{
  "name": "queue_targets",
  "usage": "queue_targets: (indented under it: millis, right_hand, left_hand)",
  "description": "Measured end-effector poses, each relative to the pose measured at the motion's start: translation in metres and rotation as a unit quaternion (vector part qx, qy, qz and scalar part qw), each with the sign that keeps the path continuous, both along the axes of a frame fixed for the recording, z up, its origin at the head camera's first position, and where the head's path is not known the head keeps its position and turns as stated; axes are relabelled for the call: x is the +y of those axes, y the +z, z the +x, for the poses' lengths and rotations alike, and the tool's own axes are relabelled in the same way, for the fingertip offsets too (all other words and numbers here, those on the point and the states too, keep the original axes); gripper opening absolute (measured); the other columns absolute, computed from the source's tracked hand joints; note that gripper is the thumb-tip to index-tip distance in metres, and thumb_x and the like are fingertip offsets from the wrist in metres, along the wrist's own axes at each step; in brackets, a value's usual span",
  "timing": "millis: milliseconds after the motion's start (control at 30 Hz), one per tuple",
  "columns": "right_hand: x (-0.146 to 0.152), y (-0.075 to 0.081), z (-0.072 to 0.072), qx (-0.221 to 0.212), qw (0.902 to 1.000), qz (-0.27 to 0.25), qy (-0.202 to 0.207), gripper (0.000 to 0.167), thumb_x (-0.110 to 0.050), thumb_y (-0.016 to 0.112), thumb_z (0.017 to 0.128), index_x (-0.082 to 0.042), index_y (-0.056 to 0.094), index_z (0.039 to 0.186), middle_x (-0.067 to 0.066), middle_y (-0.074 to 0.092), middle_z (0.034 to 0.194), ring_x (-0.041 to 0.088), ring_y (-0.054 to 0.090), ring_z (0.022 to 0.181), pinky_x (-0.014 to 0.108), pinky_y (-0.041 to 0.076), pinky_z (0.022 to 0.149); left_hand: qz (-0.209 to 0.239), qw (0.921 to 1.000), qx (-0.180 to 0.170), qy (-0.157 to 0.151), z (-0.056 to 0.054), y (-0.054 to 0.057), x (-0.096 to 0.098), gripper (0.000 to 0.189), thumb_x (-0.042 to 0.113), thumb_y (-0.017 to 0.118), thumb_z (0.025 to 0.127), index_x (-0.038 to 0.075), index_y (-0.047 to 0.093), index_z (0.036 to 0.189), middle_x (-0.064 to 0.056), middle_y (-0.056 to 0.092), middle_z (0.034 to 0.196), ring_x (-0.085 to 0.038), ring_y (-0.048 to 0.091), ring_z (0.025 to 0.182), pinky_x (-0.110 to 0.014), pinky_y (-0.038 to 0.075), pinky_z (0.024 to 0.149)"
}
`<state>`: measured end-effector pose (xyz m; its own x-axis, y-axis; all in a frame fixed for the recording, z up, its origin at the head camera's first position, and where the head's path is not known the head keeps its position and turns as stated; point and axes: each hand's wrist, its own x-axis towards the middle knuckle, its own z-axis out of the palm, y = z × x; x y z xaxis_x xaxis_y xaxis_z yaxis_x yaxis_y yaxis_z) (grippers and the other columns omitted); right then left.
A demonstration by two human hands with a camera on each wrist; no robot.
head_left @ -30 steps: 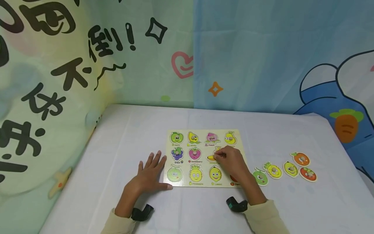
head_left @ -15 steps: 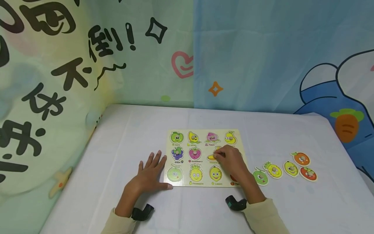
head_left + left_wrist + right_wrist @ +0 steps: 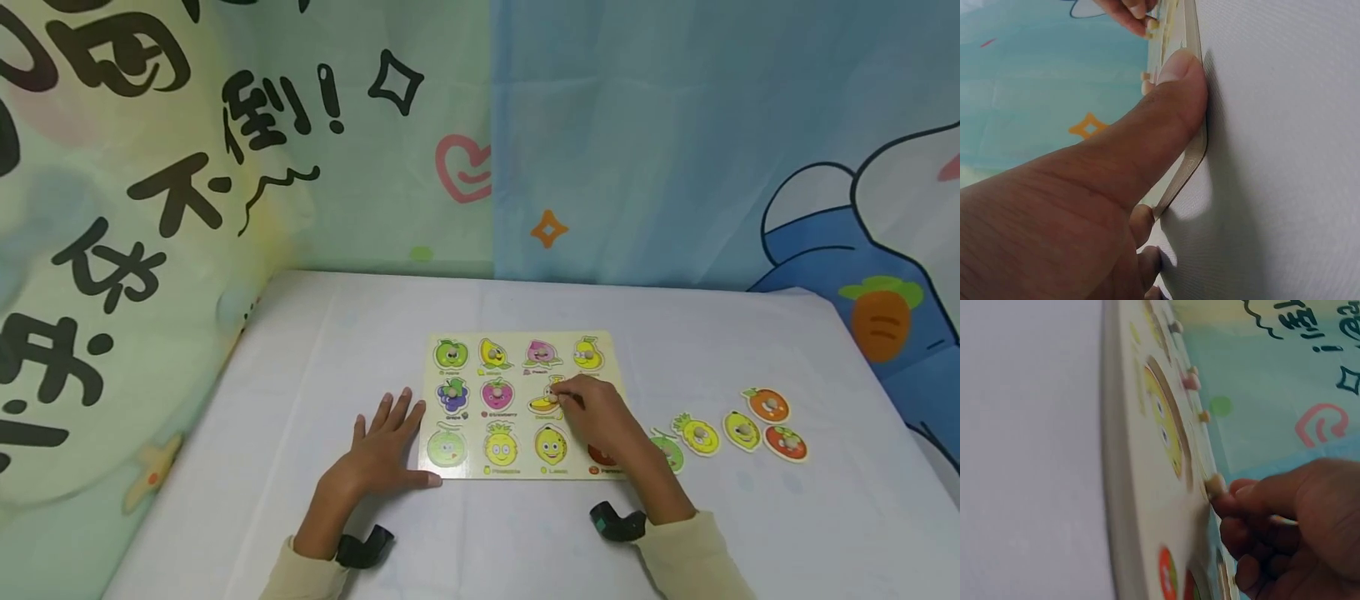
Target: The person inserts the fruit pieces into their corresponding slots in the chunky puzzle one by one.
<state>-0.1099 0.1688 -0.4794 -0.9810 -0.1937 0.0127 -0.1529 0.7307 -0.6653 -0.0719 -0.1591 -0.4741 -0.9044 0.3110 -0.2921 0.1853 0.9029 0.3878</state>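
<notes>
- At the lower centre of the head view, the board [image 3: 525,454] is laid flat on the white cloth [image 3: 337,358].
- Right of its middle, the banana [image 3: 542,406] is pinched near its upper part by the right hand [image 3: 603,421]; whether it is seated flush cannot be told.
- At the board's lower-left corner, the left hand [image 3: 378,467] is rested with fingers spread and thumb on the corner; nothing is gripped.
- Along the top row, the apple [image 3: 451,355], mango [image 3: 493,355], peach [image 3: 541,354] and pear [image 3: 588,354] are set; below, the grape [image 3: 452,395] and strawberry [image 3: 497,395].
- Right of centre, a loose green melon [image 3: 669,454], partly hidden by the right wrist, is seen near a pineapple [image 3: 697,436], lemon [image 3: 742,431], orange [image 3: 768,406] and red fruit [image 3: 785,443].
- Across the left wrist view, the board's edge is touched by the left thumb; at the upper edge, part of the right hand is shown.
- At the lower right of the right wrist view, a pale knob [image 3: 1215,485] is held between thumb and forefinger, with the remaining fingers curled.
</notes>
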Motion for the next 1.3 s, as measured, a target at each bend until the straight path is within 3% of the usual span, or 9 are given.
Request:
queue_targets:
  millis: [133,333,467,667,867,1067,1300]
  right_hand:
    - [0.014,-0.001,0.001,-0.007,0.9996,-0.024,-0.016,0.030,-0.011,0.059,0.097,-0.005,0.066,0.125,0.010,0.066,0.114,0.021,0.058,0.089,0.039,0.049,0.079]
    - [0.035,-0.001,0.003,0.003,0.9977,-0.026,-0.062,0.033,-0.017,0.057,0.099,-0.005,0.062,0.130,0.006,0.064,0.100,0.019,0.054,0.080,0.029,0.049,0.065]
    - [0.048,0.001,0.004,0.037,0.9950,-0.015,-0.092,0.032,-0.013,0.060,0.097,-0.005,0.064,0.128,0.006,0.064,0.097,0.019,0.053,0.081,0.028,0.047,0.066]
    - [0.062,0.004,0.005,0.109,0.9884,-0.008,-0.105,0.028,-0.007,0.064,0.094,-0.002,0.066,0.122,0.008,0.066,0.096,0.018,0.053,0.081,0.021,0.045,0.066]
    - [0.073,0.002,0.007,0.126,0.9824,-0.005,-0.138,0.028,-0.009,0.065,0.094,-0.002,0.067,0.121,0.008,0.066,0.098,0.017,0.053,0.082,0.024,0.045,0.066]
    - [0.097,0.000,0.013,0.098,0.9800,0.021,-0.172,0.031,-0.014,0.064,0.096,-0.002,0.065,0.124,0.011,0.066,0.100,0.019,0.052,0.083,0.017,0.041,0.064]
    - [0.131,0.004,0.021,0.088,0.9721,0.048,-0.212,0.031,-0.011,0.064,0.095,0.001,0.066,0.123,0.016,0.065,0.100,0.022,0.052,0.084,0.017,0.040,0.060]
  left_hand:
    - [0.003,1.0000,0.000,0.000,0.000,0.000,0.000,0.111,0.056,0.082,0.068,0.014,0.027,0.155,-0.010,0.008,0.162,-0.035,-0.001,0.147,-0.068,0.005,0.109]
    - [0.003,1.0000,-0.004,0.004,0.000,-0.002,-0.001,0.112,0.055,0.082,0.068,0.015,0.026,0.155,-0.008,0.007,0.162,-0.034,-0.002,0.147,-0.067,0.004,0.109]
    - [0.002,1.0000,-0.004,0.008,0.000,-0.003,-0.002,0.112,0.055,0.083,0.068,0.014,0.026,0.155,-0.008,0.007,0.162,-0.035,-0.002,0.147,-0.067,0.003,0.109]
    - [0.002,0.9999,-0.003,0.012,0.001,-0.002,-0.004,0.112,0.055,0.083,0.067,0.015,0.026,0.155,-0.008,0.007,0.162,-0.034,-0.002,0.147,-0.067,0.003,0.109]
    - [0.007,0.9999,-0.002,0.010,0.001,-0.003,-0.004,0.112,0.055,0.083,0.067,0.014,0.026,0.155,-0.009,0.008,0.162,-0.035,-0.001,0.147,-0.068,0.003,0.109]
    - [0.006,1.0000,0.000,0.006,0.001,-0.003,-0.001,0.112,0.055,0.082,0.068,0.015,0.026,0.155,-0.008,0.008,0.162,-0.035,-0.002,0.147,-0.068,0.003,0.109]
    - [0.008,0.9999,0.004,0.004,0.001,0.001,-0.001,0.111,0.054,0.083,0.068,0.015,0.026,0.155,-0.008,0.008,0.162,-0.034,-0.001,0.147,-0.067,0.004,0.109]
